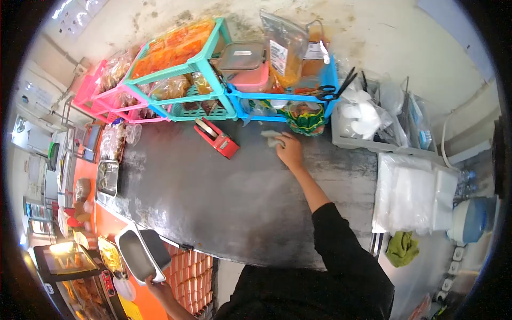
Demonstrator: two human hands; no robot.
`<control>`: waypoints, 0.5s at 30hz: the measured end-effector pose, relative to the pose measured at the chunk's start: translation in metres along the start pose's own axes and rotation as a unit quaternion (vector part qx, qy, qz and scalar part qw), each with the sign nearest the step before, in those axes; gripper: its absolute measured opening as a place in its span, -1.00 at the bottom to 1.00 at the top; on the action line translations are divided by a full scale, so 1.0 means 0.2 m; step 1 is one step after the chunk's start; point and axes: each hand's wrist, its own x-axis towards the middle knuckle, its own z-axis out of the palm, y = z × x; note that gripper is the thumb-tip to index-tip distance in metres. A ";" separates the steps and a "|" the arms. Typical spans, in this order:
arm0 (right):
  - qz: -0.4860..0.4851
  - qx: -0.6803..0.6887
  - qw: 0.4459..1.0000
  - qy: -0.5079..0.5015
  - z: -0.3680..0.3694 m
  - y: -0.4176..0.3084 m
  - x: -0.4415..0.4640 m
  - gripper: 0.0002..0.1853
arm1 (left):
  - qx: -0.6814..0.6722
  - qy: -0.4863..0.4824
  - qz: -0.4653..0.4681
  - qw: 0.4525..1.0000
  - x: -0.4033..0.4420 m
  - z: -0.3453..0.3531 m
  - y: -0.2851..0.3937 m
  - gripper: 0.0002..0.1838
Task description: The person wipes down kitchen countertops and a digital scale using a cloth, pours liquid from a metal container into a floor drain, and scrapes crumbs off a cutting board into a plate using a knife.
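My right hand [291, 151] is closed on a pale grey cloth [271, 136], pressed against the dark worktop [224, 186] near its far side. Left of the cloth lies a red tape dispenser [217, 140], tilted at an angle on the surface. A green patterned bag [305, 118] sits just beyond my right hand. Down at the lower left, my left hand [160, 290] grips the near rim of a deep rectangular metal pan [136, 255]. The pan's inside shows bare metal. Some of my left fingers are hidden behind its edge.
Turquoise rack [205, 66], pink baskets [130, 110] and a blue basket [256, 105] hold bagged goods along the wall. Scissors [326, 94] stick out near a grey crate [384, 143]. Plastic bags [408, 194] and a green cloth [402, 249] lie right. A small metal tray [108, 177] sits left.
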 end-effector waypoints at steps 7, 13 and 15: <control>-0.041 -0.178 0.973 0.141 0.13 -0.13 0.10 -0.71 | 0.070 0.083 0.086 0.990 -0.18 -0.26 0.05 -0.75; -0.033 -0.059 0.996 0.060 0.16 -0.06 0.09 -0.68 | 0.027 0.024 0.067 0.997 -0.32 -0.11 0.13 -0.73; -0.049 -0.107 0.993 0.017 0.16 -0.14 0.08 -0.69 | 0.023 0.026 0.072 0.997 -0.38 -0.10 0.15 -0.73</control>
